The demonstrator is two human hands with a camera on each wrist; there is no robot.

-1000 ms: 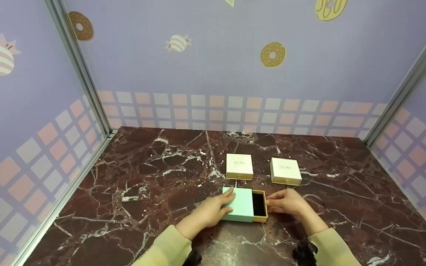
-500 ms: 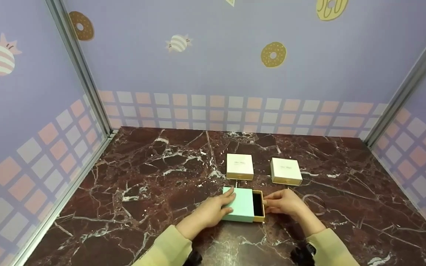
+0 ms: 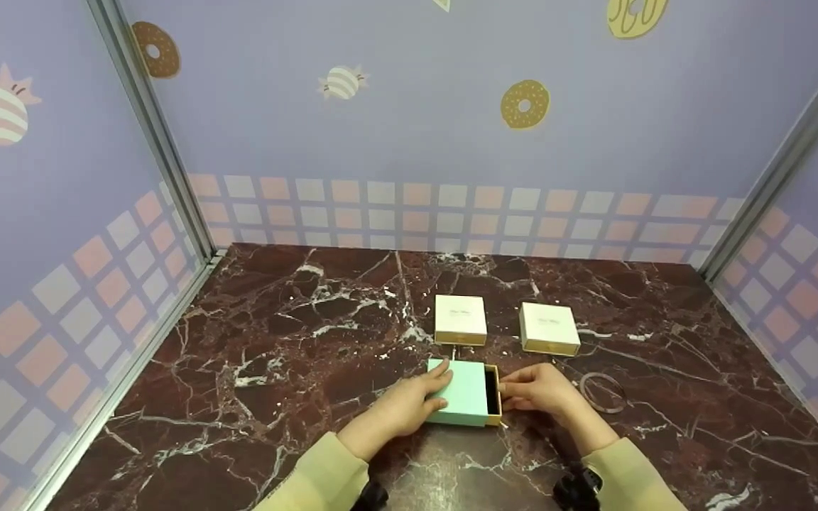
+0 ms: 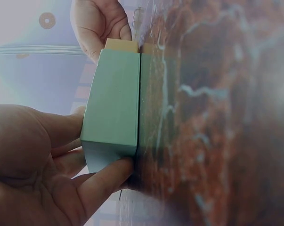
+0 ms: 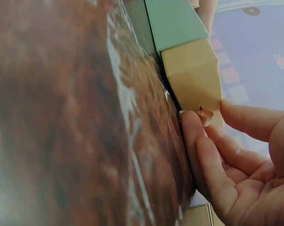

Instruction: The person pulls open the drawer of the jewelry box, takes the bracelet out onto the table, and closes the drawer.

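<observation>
A mint-green box sleeve (image 3: 462, 390) lies on the marble table with a yellow drawer (image 3: 493, 397) sticking slightly out of its right end. Dark lining shows through the narrow gap. My left hand (image 3: 409, 403) grips the sleeve's closed left end, digits on either side of it in the left wrist view. At the other end, my right hand (image 3: 540, 389) holds the drawer's front. In the right wrist view its thumb meets one edge of the drawer (image 5: 193, 70), and other fingertips sit beside a small ribbon pull (image 5: 205, 116).
Two cream boxes with golden sides, one (image 3: 460, 319) straight behind the sleeve and one (image 3: 549, 328) farther right, stand on the marble table (image 3: 295, 341). A thin translucent bangle (image 3: 602, 392) lies right of my right hand. Patterned walls (image 3: 409, 128) enclose the back and sides.
The drawer has slid left into the mint sleeve, so less of its dark inside shows. My right hand has moved left with it; my left hand stays in place.
</observation>
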